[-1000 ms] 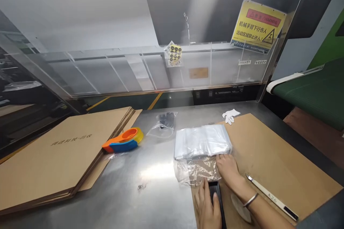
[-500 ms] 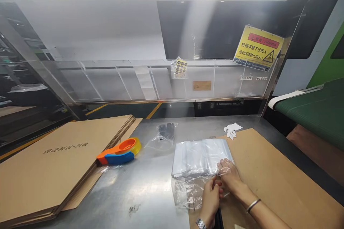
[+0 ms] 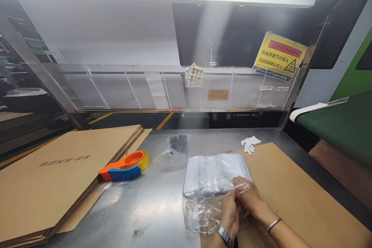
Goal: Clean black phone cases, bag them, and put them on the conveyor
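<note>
A clear plastic bag [image 3: 193,213] with a stack of whitish, flat plastic-wrapped pieces [image 3: 213,172] in it lies on the metal table, its loose end toward me and partly over brown cardboard. My left hand [image 3: 229,211], with a watch at the wrist, is closed at the bag's near right part. Just beside it, my right hand [image 3: 247,193], with a bangle on the wrist, pinches the bag's plastic film near the stack's right corner. The fingertips of both hands nearly meet, and what the left fingers grip is hidden.
Flat cardboard sheets [image 3: 69,178] are stacked at the left, with an orange and blue tape dispenser [image 3: 124,166] by their edge. A bag with dark items [image 3: 177,145] and a white glove [image 3: 250,144] lie farther back. Cardboard [image 3: 290,190] covers the right side; beyond is a green conveyor [image 3: 340,120].
My left hand has moved up slightly and turned inward, closer to my right hand. The dark object that showed below my left wrist is now hidden. The view has shifted a little.
</note>
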{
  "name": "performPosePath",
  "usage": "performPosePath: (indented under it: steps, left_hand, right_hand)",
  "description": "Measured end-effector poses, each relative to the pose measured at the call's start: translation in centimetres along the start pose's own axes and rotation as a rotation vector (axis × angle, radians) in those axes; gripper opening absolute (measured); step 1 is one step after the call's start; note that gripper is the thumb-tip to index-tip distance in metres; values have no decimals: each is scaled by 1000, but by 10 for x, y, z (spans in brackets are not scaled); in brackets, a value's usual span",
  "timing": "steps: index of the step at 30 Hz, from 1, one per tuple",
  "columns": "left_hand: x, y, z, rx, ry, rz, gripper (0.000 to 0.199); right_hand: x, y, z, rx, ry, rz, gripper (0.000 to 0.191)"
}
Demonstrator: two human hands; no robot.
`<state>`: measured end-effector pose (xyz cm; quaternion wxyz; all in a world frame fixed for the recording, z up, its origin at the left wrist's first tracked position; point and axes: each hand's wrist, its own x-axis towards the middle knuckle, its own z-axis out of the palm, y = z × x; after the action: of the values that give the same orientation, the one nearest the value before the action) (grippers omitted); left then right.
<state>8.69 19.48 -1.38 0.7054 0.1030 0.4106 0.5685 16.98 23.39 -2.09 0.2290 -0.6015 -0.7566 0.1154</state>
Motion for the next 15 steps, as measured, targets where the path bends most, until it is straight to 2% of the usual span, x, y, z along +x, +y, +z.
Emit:
performPosePath:
  steps: [4,8,11,15]
  left_hand:
    - [10,-1,3,-41,29,15,17]
    - [11,-2,5,-29,0,3,22]
    - [12,-5,7,0,7,2,32]
    - [25,-8,8,62,69,30,29]
  right_hand:
    - [-1,-3,-4,72,15,71,24]
    - [-2,-7,-9,120,69,108,27]
    - [-4,-10,-11,133,106,97,27]
    - [-10,-14,-11,112,143,36,31]
